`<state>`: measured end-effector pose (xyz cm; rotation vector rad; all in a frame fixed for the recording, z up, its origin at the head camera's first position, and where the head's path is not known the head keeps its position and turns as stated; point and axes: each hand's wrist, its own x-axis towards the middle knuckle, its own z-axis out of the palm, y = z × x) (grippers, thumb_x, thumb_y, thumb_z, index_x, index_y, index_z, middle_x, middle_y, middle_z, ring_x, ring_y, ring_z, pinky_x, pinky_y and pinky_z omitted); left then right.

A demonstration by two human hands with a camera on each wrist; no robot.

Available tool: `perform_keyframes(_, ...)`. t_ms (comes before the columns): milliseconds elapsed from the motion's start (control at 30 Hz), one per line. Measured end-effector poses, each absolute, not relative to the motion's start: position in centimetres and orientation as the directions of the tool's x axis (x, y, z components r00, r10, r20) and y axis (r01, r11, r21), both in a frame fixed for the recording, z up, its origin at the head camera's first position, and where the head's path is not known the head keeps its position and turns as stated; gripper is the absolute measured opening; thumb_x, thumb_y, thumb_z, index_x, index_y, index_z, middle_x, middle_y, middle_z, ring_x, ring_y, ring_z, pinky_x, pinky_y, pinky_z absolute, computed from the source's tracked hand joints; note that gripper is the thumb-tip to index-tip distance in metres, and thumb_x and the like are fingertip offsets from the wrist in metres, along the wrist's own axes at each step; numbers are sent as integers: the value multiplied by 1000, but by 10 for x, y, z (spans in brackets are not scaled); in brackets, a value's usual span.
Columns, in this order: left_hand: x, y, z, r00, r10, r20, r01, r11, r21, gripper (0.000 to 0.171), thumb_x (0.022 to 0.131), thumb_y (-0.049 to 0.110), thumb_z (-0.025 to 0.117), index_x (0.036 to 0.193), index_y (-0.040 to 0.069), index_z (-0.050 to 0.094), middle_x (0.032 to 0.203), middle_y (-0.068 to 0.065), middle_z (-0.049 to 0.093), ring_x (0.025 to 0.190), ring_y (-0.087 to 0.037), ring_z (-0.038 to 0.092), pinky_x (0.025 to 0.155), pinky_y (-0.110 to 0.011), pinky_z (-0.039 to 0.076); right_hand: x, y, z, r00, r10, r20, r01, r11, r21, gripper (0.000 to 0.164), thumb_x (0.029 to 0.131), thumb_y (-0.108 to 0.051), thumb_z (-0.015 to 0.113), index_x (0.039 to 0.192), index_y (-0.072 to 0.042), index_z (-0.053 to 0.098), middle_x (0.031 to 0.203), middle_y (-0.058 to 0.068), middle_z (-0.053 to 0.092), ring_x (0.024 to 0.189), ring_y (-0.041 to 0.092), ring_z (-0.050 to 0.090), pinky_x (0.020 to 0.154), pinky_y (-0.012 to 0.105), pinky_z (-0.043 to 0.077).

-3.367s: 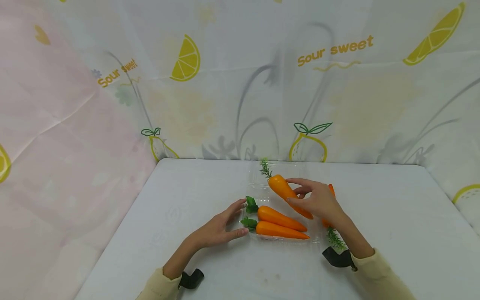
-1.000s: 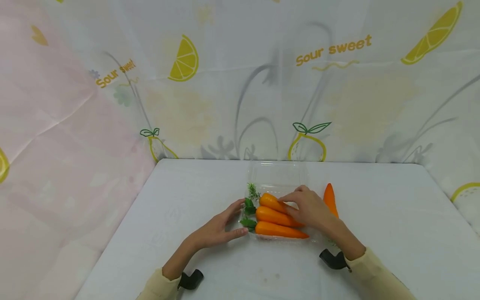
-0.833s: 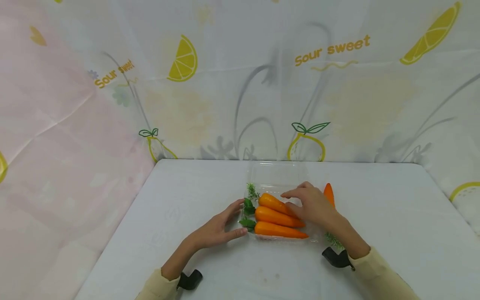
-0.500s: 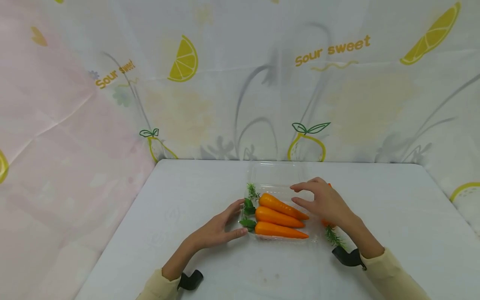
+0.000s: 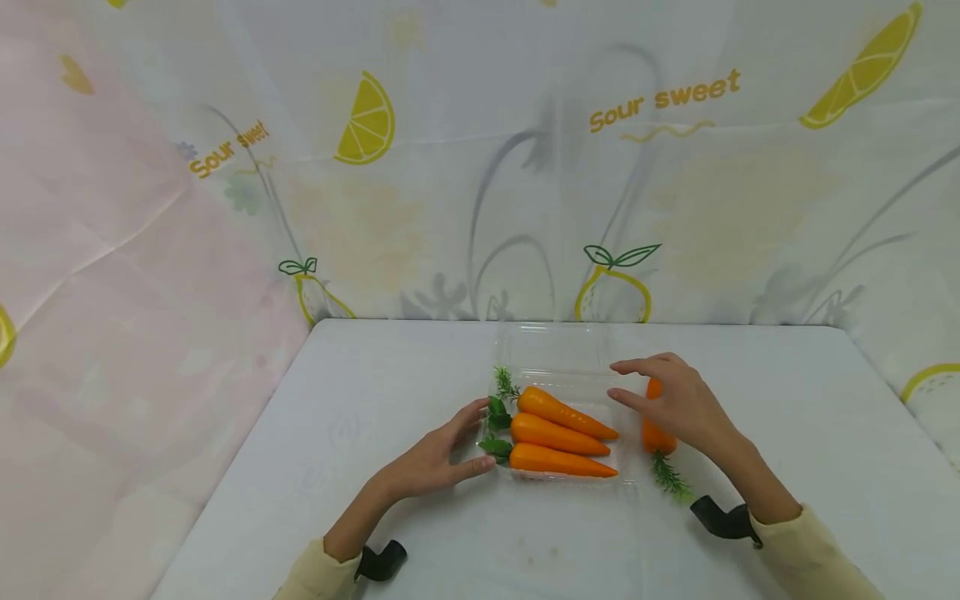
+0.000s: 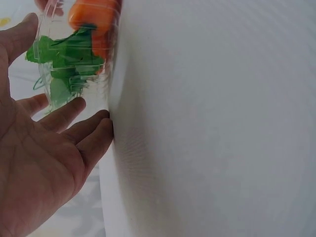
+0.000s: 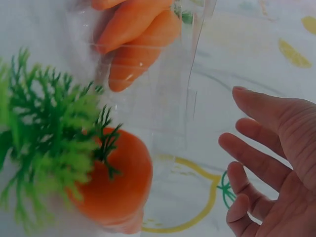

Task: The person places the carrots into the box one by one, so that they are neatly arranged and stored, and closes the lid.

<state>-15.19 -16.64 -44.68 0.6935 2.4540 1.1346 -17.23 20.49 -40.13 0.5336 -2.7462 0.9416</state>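
Note:
Three orange carrots lie side by side in a clear plastic box [image 5: 627,467]: a back carrot [image 5: 564,412], a middle carrot [image 5: 558,434] and a front carrot [image 5: 558,461], leaf ends to the left. My left hand [image 5: 431,461] is at the box's left end, fingers spread near the green leaves [image 6: 66,59]; whether it touches the wall is hard to tell. A fourth carrot [image 5: 660,437] lies on the table right of the box, its feathery top [image 7: 44,133] toward me. Above this carrot hovers my right hand [image 5: 678,404], thumb and fingers apart, holding nothing and partly covering it.
The box's clear lid [image 5: 555,346] lies folded back behind it. A white table [image 5: 360,375] carries everything, with a lemon-print curtain [image 5: 465,167] behind its far edge. Black wrist-camera mounts [image 5: 382,560] sit at both sleeves.
My right hand set the back carrot into the box beside the other two, let go of it and moved right, over the carrot on the table. The left hand has stayed in place.

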Motion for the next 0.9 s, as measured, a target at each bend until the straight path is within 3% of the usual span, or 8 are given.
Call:
perform_keyframes(333,-152,-166,-446,-816,568,-106,282,551,786,81,93,51,63,157,37,14,159,2,28,140,-18,37,111,-45,34,-169,220,-406,-906,-230,357,-406,713,-572,33,85,-25,80,115,-11,73,107,9,71,102,29,55,78,52,49)
perform_keyframes(600,-153,-166,-445,-816,567,-109,286,560,778,82,93,52,63,157,37,14,159,2,28,140,-19,37,111,-45,34,-163,227,-407,-943,-184,278,-320,731,-603,37,86,-32,79,116,-10,73,111,13,69,104,32,53,73,43,48)
perform_keyframes(900,-152,-165,-445,-816,568,-112,276,552,787,81,93,51,63,157,36,15,160,0,28,140,-21,38,111,-46,34,-160,234,-413,-948,-176,264,-303,745,-594,36,85,-27,80,115,-9,73,119,16,66,108,34,52,79,54,50)
